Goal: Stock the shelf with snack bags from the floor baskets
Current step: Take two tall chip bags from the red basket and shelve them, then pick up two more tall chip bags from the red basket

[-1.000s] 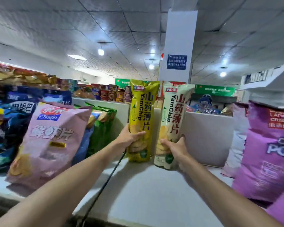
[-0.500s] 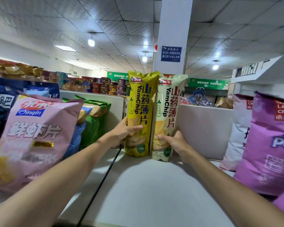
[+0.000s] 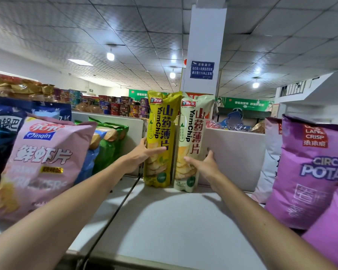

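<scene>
Head view: two tall YamChip bags stood side by side at the back of the shelf (image 3: 174,221), one in each hand.

The yellow YamChip bag (image 3: 162,123) stands upright on the shelf against the white back panel (image 3: 232,152). The left hand (image 3: 142,154) has its grip round the bag's lower left edge, thumb across the front. Touching the yellow bag's right side stands the cream YamChip bag (image 3: 193,129), grasped low down by the right hand (image 3: 205,164), thumb on the front and fingers round its far edge. Left of the yellow bag lie green bags (image 3: 109,149), and further left a pink Qingin prawn-chip bag (image 3: 43,162) leans. A black rail (image 3: 113,217) runs forward from the yellow bag's foot. Well to its right stands a purple Circle Potato bag (image 3: 310,172).
</scene>
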`<state>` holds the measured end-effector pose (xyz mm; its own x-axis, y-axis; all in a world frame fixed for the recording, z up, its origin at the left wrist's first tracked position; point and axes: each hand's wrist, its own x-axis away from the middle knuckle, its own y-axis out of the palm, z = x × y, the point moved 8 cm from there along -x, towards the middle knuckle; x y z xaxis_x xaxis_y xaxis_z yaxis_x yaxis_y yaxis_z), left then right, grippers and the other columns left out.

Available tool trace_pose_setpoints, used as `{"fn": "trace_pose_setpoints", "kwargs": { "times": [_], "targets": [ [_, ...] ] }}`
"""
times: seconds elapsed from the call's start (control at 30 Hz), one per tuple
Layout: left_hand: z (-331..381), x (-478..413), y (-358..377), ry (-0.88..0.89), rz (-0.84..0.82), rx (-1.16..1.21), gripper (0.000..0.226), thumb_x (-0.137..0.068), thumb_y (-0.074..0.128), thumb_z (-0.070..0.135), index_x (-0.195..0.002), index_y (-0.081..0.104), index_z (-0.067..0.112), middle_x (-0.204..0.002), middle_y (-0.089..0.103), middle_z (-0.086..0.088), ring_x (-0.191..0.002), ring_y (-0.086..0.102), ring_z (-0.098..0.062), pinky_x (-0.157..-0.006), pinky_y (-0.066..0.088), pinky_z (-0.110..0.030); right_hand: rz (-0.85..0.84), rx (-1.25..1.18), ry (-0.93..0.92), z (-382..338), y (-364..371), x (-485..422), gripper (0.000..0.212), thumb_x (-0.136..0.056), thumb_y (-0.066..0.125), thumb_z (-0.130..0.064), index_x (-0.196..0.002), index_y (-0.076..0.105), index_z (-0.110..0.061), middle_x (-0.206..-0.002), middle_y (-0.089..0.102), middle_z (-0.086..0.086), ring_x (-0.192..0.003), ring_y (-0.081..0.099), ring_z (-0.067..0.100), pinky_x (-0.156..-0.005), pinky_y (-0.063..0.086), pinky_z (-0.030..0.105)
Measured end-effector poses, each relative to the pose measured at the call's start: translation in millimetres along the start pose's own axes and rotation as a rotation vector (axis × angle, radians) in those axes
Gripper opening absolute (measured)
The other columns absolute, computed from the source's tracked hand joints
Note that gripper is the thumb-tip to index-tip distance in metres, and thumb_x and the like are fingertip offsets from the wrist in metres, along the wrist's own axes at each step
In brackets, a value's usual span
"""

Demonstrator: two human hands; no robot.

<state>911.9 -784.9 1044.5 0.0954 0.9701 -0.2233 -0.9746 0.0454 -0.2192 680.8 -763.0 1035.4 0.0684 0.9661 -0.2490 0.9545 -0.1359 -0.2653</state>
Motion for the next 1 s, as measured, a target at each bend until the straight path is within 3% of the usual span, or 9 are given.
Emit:
{"fn": "trace_pose_setpoints", "kwargs": {
  "times": [0.07,0.2,0.27,0.37,0.43,0.5,0.63,0.83,1.0],
  "targets": [
    [5,8,-3,-0.008,0.070,0.020,0.142,-0.051,0.086,0.062,-0.156,-0.001,0.023,-0.162,0.022,-0.013,-0.139,0.035,-0.029,-0.115,0.024,-0.048,0.075,0.015,-0.047,-10,-10,8,0.110,-0.077,0.078,-0.044,-0.156,0.005,-0.023,-0.161,0.024,0.009,-0.145,0.029,0.031,-0.109,0.035,0.052],
    [17,42,-11,0.001,0.224,0.052,0.120,-0.071,0.073,0.060,-0.156,-0.005,0.027,-0.165,0.003,-0.011,-0.150,0.014,-0.034,-0.119,0.013,-0.058,0.116,0.032,-0.141,-33,-23,35,0.104,-0.079,0.072,-0.055,-0.156,0.008,-0.029,-0.163,0.017,0.006,-0.148,0.022,0.031,-0.113,0.032,0.057],
    [30,72,-8,0.046,0.222,0.099,0.127,-0.062,0.073,0.072,-0.156,-0.001,0.031,-0.166,0.003,-0.010,-0.149,0.015,-0.034,-0.117,0.014,-0.064,0.108,0.005,-0.194,-45,-29,58,0.098,-0.082,0.067,-0.058,-0.156,0.010,-0.028,-0.163,0.017,0.004,-0.149,0.020,0.028,-0.115,0.030,0.051],
    [52,137,2,0.152,0.212,0.143,0.131,-0.051,0.072,0.079,-0.156,0.006,0.035,-0.166,0.009,-0.006,-0.149,0.020,-0.028,-0.116,0.018,-0.063,0.104,-0.127,-0.302,-60,-42,119,0.089,-0.086,0.063,-0.057,-0.155,0.015,-0.029,-0.162,0.020,-0.004,-0.146,0.022,0.012,-0.108,0.029,0.030],
    [63,187,16,0.253,0.175,0.185,0.131,-0.047,0.072,0.082,-0.155,0.011,0.038,-0.165,0.014,0.002,-0.146,0.024,-0.018,-0.115,0.022,-0.053,0.104,-0.225,-0.363,-61,-50,170,0.086,-0.085,0.062,-0.059,-0.154,0.019,-0.032,-0.162,0.021,-0.010,-0.140,0.024,0.000,-0.104,0.027,0.025],
    [68,236,34,0.333,0.135,0.219,0.127,-0.047,0.072,0.082,-0.153,0.015,0.041,-0.163,0.019,0.009,-0.142,0.028,-0.007,-0.113,0.025,-0.042,0.104,-0.269,-0.391,-57,-56,220,0.087,-0.079,0.060,-0.066,-0.152,0.022,-0.038,-0.162,0.022,-0.015,-0.141,0.025,-0.002,-0.109,0.027,0.027],
    [57,293,73,0.362,0.016,0.221,0.109,-0.053,0.071,0.082,-0.147,0.026,0.051,-0.155,0.031,0.025,-0.135,0.034,0.010,-0.118,0.025,-0.044,0.122,-0.262,-0.357,-41,-66,294,0.087,-0.074,0.055,-0.069,-0.151,0.023,-0.044,-0.160,0.024,-0.020,-0.144,0.026,-0.003,-0.118,0.025,0.037],
    [58,353,144,0.325,-0.179,0.282,0.104,-0.059,0.067,0.081,-0.149,0.025,0.048,-0.157,0.031,0.020,-0.138,0.036,0.007,-0.117,0.030,-0.047,0.222,-0.215,-0.287,-15,-106,386,0.082,-0.080,0.054,-0.064,-0.152,0.024,-0.039,-0.157,0.030,-0.021,-0.142,0.029,-0.005,-0.119,0.028,0.040],
    [59,419,267,0.297,-0.468,0.423,0.097,-0.063,0.071,0.074,-0.146,0.034,0.042,-0.151,0.044,0.015,-0.138,0.041,-0.001,-0.111,0.039,-0.042,0.419,-0.247,-0.180,35,-194,498,0.081,-0.075,0.063,-0.069,-0.146,0.035,-0.040,-0.153,0.040,-0.018,-0.139,0.035,-0.006,-0.119,0.029,0.040]
  ]
}}
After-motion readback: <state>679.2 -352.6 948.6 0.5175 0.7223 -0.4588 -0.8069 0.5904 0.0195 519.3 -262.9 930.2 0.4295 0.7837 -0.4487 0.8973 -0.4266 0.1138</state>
